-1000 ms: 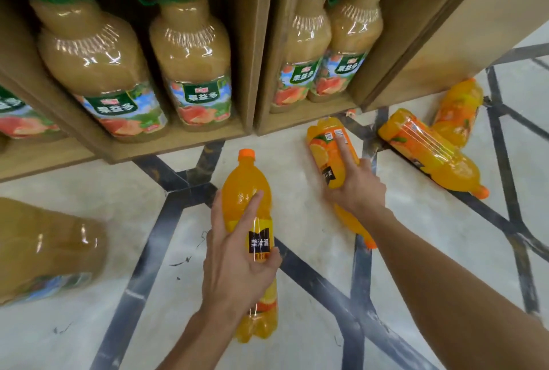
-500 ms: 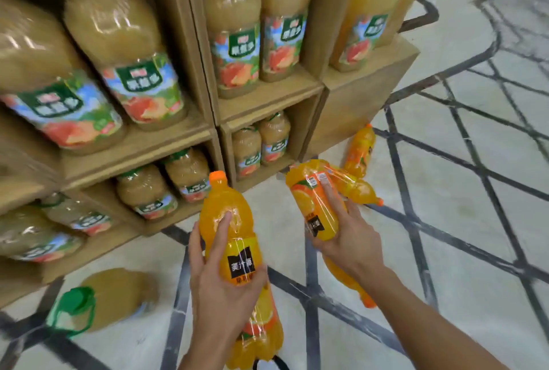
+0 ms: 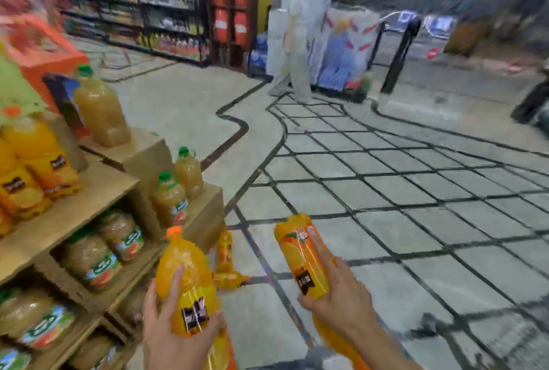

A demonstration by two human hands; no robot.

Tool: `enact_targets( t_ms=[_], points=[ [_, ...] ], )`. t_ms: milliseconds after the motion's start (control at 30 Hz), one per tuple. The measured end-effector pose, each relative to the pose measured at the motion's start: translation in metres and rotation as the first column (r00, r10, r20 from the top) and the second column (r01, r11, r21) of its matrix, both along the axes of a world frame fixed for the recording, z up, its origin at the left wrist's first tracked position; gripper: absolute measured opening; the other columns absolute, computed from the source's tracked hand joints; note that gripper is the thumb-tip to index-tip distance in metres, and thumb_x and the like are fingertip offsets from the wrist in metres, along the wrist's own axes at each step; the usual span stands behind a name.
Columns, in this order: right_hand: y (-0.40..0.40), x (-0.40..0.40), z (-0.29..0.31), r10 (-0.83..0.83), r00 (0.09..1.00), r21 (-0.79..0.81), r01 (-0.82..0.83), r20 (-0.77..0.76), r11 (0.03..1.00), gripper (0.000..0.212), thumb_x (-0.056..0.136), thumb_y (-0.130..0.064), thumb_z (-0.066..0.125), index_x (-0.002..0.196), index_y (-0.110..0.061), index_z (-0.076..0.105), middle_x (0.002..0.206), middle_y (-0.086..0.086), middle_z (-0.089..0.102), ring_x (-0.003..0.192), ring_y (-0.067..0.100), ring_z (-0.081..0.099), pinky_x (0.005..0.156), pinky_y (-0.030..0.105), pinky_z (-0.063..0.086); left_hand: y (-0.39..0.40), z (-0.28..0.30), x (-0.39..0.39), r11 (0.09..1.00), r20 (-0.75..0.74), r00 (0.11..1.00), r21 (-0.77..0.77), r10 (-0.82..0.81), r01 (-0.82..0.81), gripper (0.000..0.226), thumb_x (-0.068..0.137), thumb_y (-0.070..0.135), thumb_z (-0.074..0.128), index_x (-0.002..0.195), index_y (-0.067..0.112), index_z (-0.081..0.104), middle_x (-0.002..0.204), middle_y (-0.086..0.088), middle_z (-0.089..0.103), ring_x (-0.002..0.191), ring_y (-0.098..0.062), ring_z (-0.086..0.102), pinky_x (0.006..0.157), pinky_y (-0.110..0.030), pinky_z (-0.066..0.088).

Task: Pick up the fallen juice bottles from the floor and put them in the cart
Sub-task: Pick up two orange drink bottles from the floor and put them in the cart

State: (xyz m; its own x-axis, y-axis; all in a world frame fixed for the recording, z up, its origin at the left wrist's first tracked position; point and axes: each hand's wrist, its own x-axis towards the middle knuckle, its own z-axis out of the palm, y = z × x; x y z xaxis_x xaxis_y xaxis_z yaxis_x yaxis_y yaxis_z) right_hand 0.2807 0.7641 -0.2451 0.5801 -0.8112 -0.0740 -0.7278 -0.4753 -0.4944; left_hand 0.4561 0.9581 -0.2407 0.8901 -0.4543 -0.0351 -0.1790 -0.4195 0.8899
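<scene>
We hold one orange juice bottle (image 3: 187, 277) in our left hand (image 3: 175, 334) and another bottle (image 3: 303, 259) in our right hand (image 3: 341, 301) — fingers wrapped round each. Two more bottles (image 3: 225, 262) lie on the floor (image 3: 416, 221) beside the shelf (image 3: 68, 218). No cart is visible; turning fast, we judge a slick bottle could slip from one-handed grips.

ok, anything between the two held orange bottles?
Head view: between the left hand's bottle and the right hand's bottle lie two orange bottles on the floor, beside the wooden shelf; otherwise tile.
</scene>
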Motion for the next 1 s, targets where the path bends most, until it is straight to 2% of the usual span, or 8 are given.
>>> enact_targets(
  t_ms=[233, 300, 400, 500, 600, 733, 900, 1000],
  points=[
    [-0.040, -0.208, 0.089, -0.441, 0.883, -0.011, 0.448, 0.162, 0.894, 0.119, 0.065, -0.049, 0.075, 0.143, -0.072, -0.012, 0.115, -0.003, 0.055, 0.109, 0.028, 0.061, 0.078, 0.039, 0.047, -0.129, 0.091, -0.112, 0.919, 0.052, 0.917, 0.015, -0.395, 0.395, 0.107, 0.062, 0.020, 0.097, 0.148, 0.050, 0.040, 0.168, -0.010, 0.020, 0.154, -0.023, 0.022, 0.122, -0.049, 0.026],
    [-0.048, -0.262, 0.092, -0.560, 0.815, -0.013, 0.568, 0.150, 0.823, 0.119, 0.065, -0.052, 0.076, 0.142, -0.072, -0.013, 0.115, -0.003, 0.055, 0.108, 0.029, 0.062, 0.073, 0.037, 0.043, -0.174, 0.095, -0.146, 0.874, 0.067, 0.871, 0.032, -0.486, 0.485, 0.103, 0.068, 0.018, 0.093, 0.147, 0.054, 0.038, 0.169, -0.007, 0.018, 0.156, -0.021, 0.018, 0.123, -0.049, 0.024],
    [-0.059, -0.335, 0.093, -0.707, 0.687, 0.001, 0.717, 0.169, 0.697, 0.120, 0.064, -0.050, 0.078, 0.141, -0.074, -0.012, 0.120, -0.003, 0.055, 0.113, 0.027, 0.061, 0.081, 0.041, 0.049, -0.244, 0.101, -0.207, 0.771, 0.102, 0.766, 0.017, -0.635, 0.636, 0.103, 0.069, 0.019, 0.092, 0.140, 0.063, 0.032, 0.169, -0.005, 0.018, 0.156, -0.022, 0.018, 0.123, -0.050, 0.023],
    [-0.066, -0.397, 0.092, -0.809, 0.555, 0.022, 0.822, 0.194, 0.569, 0.122, 0.065, -0.048, 0.079, 0.140, -0.074, -0.014, 0.110, -0.005, 0.055, 0.100, 0.024, 0.063, 0.082, 0.044, 0.054, -0.313, 0.104, -0.276, 0.644, 0.069, 0.643, -0.014, -0.763, 0.765, 0.102, 0.071, 0.022, 0.091, 0.141, 0.067, 0.032, 0.168, 0.000, 0.018, 0.152, -0.029, 0.025, 0.117, -0.058, 0.033],
    [-0.071, -0.446, 0.087, -0.872, 0.449, 0.010, 0.888, 0.197, 0.460, 0.121, 0.068, -0.050, 0.080, 0.140, -0.074, -0.014, 0.111, -0.006, 0.055, 0.095, 0.023, 0.064, 0.079, 0.045, 0.056, -0.365, 0.104, -0.350, 0.500, 0.097, 0.502, -0.043, -0.859, 0.865, 0.102, 0.071, 0.027, 0.091, 0.138, 0.073, 0.029, 0.166, 0.001, 0.020, 0.150, -0.031, 0.028, 0.114, -0.061, 0.037],
    [-0.073, -0.495, 0.073, -0.926, 0.313, 0.044, 0.943, 0.212, 0.329, 0.123, 0.069, -0.050, 0.082, 0.140, -0.073, -0.016, 0.113, -0.008, 0.055, 0.093, 0.015, 0.060, 0.080, 0.042, 0.056, -0.407, 0.105, -0.449, 0.273, 0.096, 0.277, -0.060, -0.956, 0.960, 0.101, 0.072, 0.025, 0.091, 0.141, 0.069, 0.031, 0.166, 0.005, 0.018, 0.152, -0.021, 0.024, 0.117, -0.050, 0.034],
    [-0.067, -0.540, 0.047, -0.973, 0.101, 0.084, 0.989, 0.206, 0.121, 0.123, 0.069, -0.055, 0.083, 0.141, -0.073, -0.015, 0.116, -0.010, 0.052, 0.095, 0.012, 0.059, 0.083, 0.039, 0.055, -0.439, 0.091, -0.565, -0.121, 0.150, -0.119, 0.002, -0.982, 0.993, 0.102, 0.070, 0.024, 0.092, 0.145, 0.061, 0.033, 0.169, 0.003, 0.015, 0.143, 0.005, 0.013, 0.117, -0.032, 0.023],
    [-0.058, -0.563, 0.029, -0.984, -0.034, 0.092, 0.996, 0.176, -0.018, 0.121, 0.070, -0.055, 0.081, 0.141, -0.072, -0.015, 0.118, -0.009, 0.053, 0.093, 0.009, 0.057, 0.077, 0.033, 0.047, -0.447, 0.066, -0.624, -0.355, 0.116, -0.357, 0.034, -0.927, 0.934, 0.102, 0.070, 0.024, 0.092, 0.140, 0.066, 0.030, 0.170, 0.002, 0.013, 0.145, 0.007, 0.004, 0.114, -0.027, 0.017]
  ],
)
